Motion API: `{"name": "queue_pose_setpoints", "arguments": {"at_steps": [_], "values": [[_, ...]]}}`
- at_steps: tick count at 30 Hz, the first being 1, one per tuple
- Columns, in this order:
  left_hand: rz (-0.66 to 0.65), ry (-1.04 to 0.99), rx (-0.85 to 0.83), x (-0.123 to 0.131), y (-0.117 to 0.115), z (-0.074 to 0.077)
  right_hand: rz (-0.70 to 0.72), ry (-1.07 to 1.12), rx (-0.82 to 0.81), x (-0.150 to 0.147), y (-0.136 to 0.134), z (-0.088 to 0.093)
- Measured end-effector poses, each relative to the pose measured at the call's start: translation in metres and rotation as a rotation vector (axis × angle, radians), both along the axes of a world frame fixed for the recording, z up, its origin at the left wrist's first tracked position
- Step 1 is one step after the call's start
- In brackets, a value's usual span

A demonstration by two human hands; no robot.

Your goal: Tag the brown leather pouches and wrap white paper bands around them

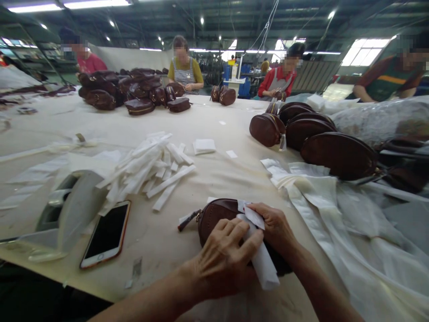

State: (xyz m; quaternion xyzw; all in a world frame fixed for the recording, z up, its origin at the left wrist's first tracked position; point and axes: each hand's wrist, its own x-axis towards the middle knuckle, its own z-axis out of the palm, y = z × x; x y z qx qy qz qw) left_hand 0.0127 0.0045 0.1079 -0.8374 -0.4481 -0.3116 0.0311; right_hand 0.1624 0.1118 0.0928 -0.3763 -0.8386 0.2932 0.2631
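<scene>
Steadying the bag (pixel 212 214), which lies on the near part of the table (pixel 217 179) under both hands, seems the key to doing this step well. At its left end a dark pull (pixel 188 220) sticks out, best kept free of the paper. The left hand (pixel 224 259) lies across the bag, its fingers bent over the white strip (pixel 265 266); its thumb is hidden, so whether it clasps or only presses I cannot tell. The flat of the fingers would likely smooth the strip better than the tips, and a light touch should spare the brown surface. The right hand (pixel 276 226) pinches a small paper flap (pixel 254 218) between thumb and finger; drawing it evenly should avoid creases and tears.

Counted from the left, there is one tape dispenser (pixel 80 210), by its look, and one phone (pixel 106 235) beside it. Farther back sits one heap of bags (pixel 134 87), too overlapped to number. One pile of strips (pixel 144 167) is likewise too tangled to count. Then come one small paper stack (pixel 204 146), two finished-looking bags (pixel 227 95) set apart and two loose scraps (pixel 231 154). On the right are at least four larger-looking bags (pixel 338 154). Four people (pixel 184 76) are spread along the far side.
</scene>
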Motion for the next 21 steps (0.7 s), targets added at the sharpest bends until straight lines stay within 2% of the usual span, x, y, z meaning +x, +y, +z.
{"name": "queue_pose_setpoints", "arguments": {"at_steps": [2, 4, 9, 13, 18, 21], "values": [[0.029, 0.054, 0.119, 0.003, 0.003, -0.004, 0.007, 0.007, 0.012, 0.0, 0.0, -0.001], [0.006, 0.076, 0.161, 0.0, 0.005, -0.005, 0.014, 0.022, 0.036, -0.001, 0.0, -0.003], [-0.093, 0.135, 0.072, -0.017, 0.004, -0.008, 0.045, 0.047, 0.105, -0.001, 0.001, -0.004], [-0.083, 0.18, 0.008, -0.017, 0.002, -0.011, 0.09, 0.042, 0.192, 0.004, 0.0, 0.0], [-0.069, 0.163, -0.06, -0.011, 0.001, -0.009, 0.159, 0.026, 0.452, 0.008, -0.008, 0.006], [-0.073, 0.137, -0.033, -0.01, 0.001, -0.009, 0.218, 0.023, 0.564, 0.006, -0.013, 0.01]]}}
